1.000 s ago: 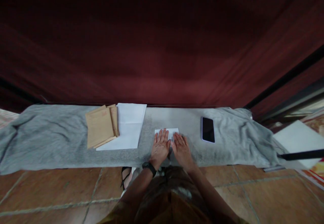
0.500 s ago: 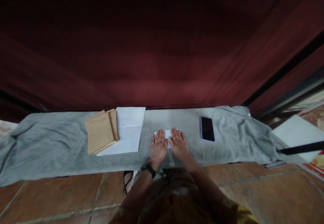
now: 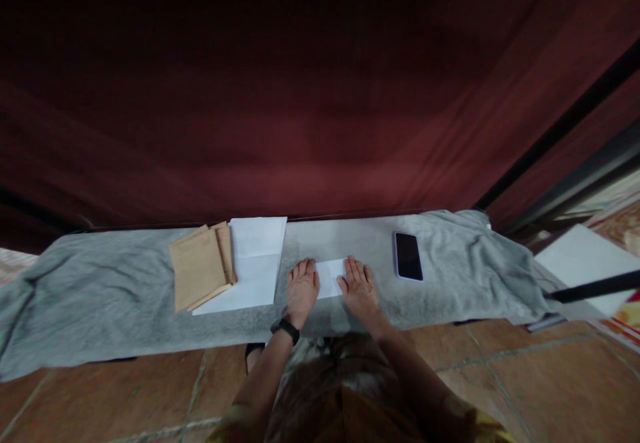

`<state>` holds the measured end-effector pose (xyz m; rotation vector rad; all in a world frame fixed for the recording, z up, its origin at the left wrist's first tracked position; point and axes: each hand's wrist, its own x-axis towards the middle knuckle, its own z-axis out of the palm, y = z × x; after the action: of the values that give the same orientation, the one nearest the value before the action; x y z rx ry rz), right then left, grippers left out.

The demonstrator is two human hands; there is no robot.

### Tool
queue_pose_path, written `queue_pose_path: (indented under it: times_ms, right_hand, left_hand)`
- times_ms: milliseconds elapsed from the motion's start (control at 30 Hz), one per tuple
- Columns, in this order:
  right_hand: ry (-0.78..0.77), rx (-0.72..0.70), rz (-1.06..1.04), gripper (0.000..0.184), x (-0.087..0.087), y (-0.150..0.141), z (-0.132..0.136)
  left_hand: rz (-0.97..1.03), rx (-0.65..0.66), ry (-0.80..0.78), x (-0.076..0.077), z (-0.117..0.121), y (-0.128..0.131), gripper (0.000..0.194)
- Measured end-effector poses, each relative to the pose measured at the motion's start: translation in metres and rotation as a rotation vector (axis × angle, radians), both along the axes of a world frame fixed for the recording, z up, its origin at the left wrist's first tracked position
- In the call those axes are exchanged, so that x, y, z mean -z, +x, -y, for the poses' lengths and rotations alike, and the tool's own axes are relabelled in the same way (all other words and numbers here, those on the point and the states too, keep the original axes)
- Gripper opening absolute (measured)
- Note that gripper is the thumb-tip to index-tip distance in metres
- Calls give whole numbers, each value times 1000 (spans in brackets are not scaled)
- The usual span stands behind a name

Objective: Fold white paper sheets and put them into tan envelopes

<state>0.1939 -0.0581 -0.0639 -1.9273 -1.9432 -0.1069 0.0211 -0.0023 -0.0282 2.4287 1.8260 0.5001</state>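
A small folded sheet of white paper [image 3: 331, 277] lies flat on the grey cloth between my two hands. My left hand [image 3: 302, 286], with a dark watch on its wrist, rests palm down at the paper's left edge, fingers stretched out. On the paper's right end, my right hand [image 3: 359, 284] lies flat with its fingers extended and covers part of it. To the left are larger white sheets [image 3: 259, 263], with several brown paper envelopes [image 3: 199, 266] partly on top of them.
A phone [image 3: 409, 256] with a pale purple case lies to the right on the grey cloth [image 3: 460, 276], which is wrinkled at both ends. A dark red panel [image 3: 310, 143] rises behind. At the far right are a white board [image 3: 585, 263] and a black bar [image 3: 600, 287].
My left hand has slid left, away from my right hand, uncovering more of the small paper. My right hand has shifted slightly right.
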Motion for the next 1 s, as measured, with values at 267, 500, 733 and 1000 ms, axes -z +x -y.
queue_pose_path:
  times_ms: [267,500,733,1000]
  right_hand:
    - [43,-26,-91,48,-2,7,2]
    - [93,-116,-222,54,-19,-21,24]
    - [34,-233,-259,63,-61,-58,40]
    - [69,-81,-859,48,-73,-15,19]
  left_hand:
    - [576,-107,-219,-20,-16,-2,10]
    - [857,-279,-258,-30,-9,-14,11]
    - [1131,-238,-323,-56,24,6,14]
    - [1306,-313,-302,-41,29,-4,36]
